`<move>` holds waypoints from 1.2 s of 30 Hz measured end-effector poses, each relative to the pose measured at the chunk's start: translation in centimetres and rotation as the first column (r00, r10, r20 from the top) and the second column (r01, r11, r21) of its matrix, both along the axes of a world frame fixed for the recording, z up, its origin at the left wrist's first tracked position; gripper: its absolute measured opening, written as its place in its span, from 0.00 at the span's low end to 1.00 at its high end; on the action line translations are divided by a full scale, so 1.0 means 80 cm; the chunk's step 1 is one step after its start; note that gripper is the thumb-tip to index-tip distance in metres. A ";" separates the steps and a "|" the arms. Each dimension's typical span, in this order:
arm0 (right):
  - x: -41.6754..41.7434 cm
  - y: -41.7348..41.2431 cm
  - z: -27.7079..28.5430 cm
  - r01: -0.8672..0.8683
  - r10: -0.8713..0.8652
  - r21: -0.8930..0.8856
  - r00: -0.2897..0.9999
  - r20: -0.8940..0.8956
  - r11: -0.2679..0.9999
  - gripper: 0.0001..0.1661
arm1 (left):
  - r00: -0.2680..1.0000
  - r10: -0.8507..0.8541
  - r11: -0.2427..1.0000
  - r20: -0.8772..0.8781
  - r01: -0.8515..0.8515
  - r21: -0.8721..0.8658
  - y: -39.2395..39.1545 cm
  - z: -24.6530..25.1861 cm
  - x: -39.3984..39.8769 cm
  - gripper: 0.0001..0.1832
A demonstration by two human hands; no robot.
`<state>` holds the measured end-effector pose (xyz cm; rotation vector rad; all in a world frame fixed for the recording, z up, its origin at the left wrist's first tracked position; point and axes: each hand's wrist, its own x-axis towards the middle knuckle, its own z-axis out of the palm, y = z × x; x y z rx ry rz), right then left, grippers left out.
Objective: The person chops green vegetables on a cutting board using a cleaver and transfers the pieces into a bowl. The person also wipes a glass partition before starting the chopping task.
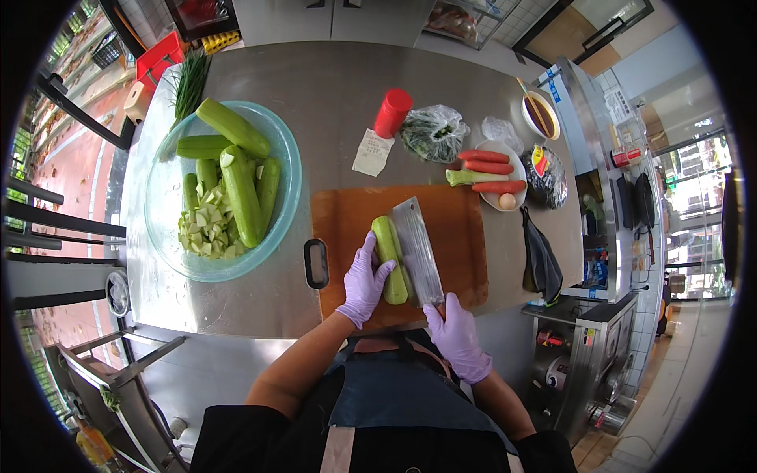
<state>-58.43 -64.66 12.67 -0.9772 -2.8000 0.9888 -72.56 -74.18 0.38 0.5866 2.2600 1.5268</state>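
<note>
A peeled green gourd piece (387, 254), possibly zucchini, lies lengthwise on the brown cutting board (458, 248). My left hand (364, 284), in a lilac glove, grips it from the left, fingers along its side and thumb across its top. The handle of a broad metal cleaver (417, 251) is in my gloved right hand (458, 337). Its blade lies close along the gourd's right side; whether it touches or cuts in cannot be seen. To the left, a translucent teal bowl (295, 177) holds several whole gourds (242, 195) and a heap of cut chunks (213, 227).
Behind the board are a red container (395, 109), a paper note (372, 154) with writing and bagged greens (434, 133). At right stand a white plate (495, 146) with carrots and an egg, a black-wrapped package (545, 177), a bowl of dark sauce (550, 112) and a dark cloth (541, 260).
</note>
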 end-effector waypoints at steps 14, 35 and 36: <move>-0.034 0.010 0.032 0.197 -0.086 -0.392 0.956 0.282 0.899 0.19 | 0.999 -0.039 0.999 -0.007 0.039 -0.011 -0.002 0.002 0.000 0.36; -0.034 0.007 -0.025 0.136 -0.084 -0.319 0.982 0.171 0.938 0.18 | 0.988 -0.035 0.999 -0.149 0.028 -0.045 0.000 -0.012 -0.002 0.38; -0.017 0.006 -0.034 0.127 -0.087 -0.283 0.985 0.150 0.951 0.18 | 0.987 -0.052 0.996 -0.152 0.042 -0.073 0.003 -0.009 -0.003 0.39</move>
